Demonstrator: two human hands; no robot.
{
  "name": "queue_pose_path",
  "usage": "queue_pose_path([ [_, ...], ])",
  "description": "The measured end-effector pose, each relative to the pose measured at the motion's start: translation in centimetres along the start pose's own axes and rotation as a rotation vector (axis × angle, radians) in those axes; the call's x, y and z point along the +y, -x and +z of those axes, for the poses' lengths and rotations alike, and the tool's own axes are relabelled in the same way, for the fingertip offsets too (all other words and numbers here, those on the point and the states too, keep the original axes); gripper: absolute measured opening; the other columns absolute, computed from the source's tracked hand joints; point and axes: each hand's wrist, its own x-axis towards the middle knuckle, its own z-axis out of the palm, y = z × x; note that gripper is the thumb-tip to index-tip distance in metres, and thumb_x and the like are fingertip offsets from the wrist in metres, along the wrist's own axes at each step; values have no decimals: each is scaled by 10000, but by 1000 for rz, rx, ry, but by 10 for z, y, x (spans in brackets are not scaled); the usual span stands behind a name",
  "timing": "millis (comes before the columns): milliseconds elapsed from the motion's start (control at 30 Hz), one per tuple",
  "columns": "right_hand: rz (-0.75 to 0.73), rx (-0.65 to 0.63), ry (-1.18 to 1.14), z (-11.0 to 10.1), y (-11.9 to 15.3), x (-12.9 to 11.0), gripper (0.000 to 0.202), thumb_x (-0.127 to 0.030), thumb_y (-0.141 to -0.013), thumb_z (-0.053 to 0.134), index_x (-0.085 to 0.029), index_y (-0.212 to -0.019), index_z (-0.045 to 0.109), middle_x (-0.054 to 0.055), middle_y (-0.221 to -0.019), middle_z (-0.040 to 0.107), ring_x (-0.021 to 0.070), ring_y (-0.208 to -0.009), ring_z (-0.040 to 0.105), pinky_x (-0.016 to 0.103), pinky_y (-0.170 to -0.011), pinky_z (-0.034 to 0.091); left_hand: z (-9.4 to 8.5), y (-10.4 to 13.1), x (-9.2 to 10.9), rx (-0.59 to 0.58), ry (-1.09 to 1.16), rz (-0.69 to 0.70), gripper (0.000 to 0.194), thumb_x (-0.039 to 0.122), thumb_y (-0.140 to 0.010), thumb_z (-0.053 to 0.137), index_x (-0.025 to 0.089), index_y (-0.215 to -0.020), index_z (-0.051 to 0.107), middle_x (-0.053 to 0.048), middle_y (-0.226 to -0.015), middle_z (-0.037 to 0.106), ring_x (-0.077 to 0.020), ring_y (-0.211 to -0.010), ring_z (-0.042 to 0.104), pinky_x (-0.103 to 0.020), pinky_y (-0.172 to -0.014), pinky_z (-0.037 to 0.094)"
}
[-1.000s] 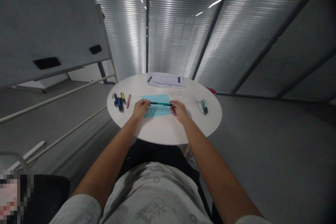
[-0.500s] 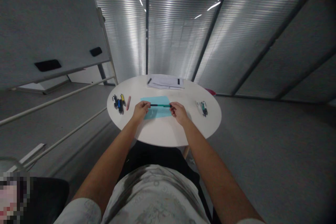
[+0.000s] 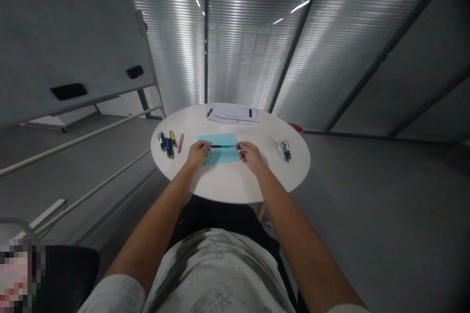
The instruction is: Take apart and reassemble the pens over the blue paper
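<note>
A black and teal pen point(image 3: 223, 146) lies level between my hands, above a light blue sheet point(image 3: 220, 158) on the round white table point(image 3: 223, 188). My left hand point(image 3: 199, 153) pinches its black end. The other end is pinched by my right hand point(image 3: 250, 155), and a pale, shiny strip shows on the barrel beside those fingers. My fingers hide both tips of the pen.
Several pens point(image 3: 167, 145) and a pink stick-shaped item point(image 3: 180, 143) lie at the table's left. At the right are more pens point(image 3: 285, 150). Papers point(image 3: 232, 114) lie at the back. A whiteboard frame point(image 3: 157, 83) stands left, a dark chair point(image 3: 66, 279) at lower left.
The pen seems to have turned a little on its long axis, so a pale strip now shows near my right hand. Both hands keep nearly the same place.
</note>
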Motion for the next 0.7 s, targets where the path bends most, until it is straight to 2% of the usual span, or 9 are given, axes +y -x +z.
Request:
queue_pose_path([
  [267,34,3,-18,0,-2,1,166,-283,-678,681,-184,-795,617,-42,-561,578,47,-405,451,147,-382,314,-1,-1,-3,-8,31,26,224,380,-721,660,159,-729,624,22,-582,531,-81,-494,442,-216,-481,331],
  [700,15,-2,14,1,-2,1,200,-336,-693,692,-178,-788,615,-50,-529,549,49,-409,440,160,-388,290,-2,-7,-13,-13,80,29,171,288,-681,662,150,-783,660,24,-597,545,-79,-489,448,-216,-476,326],
])
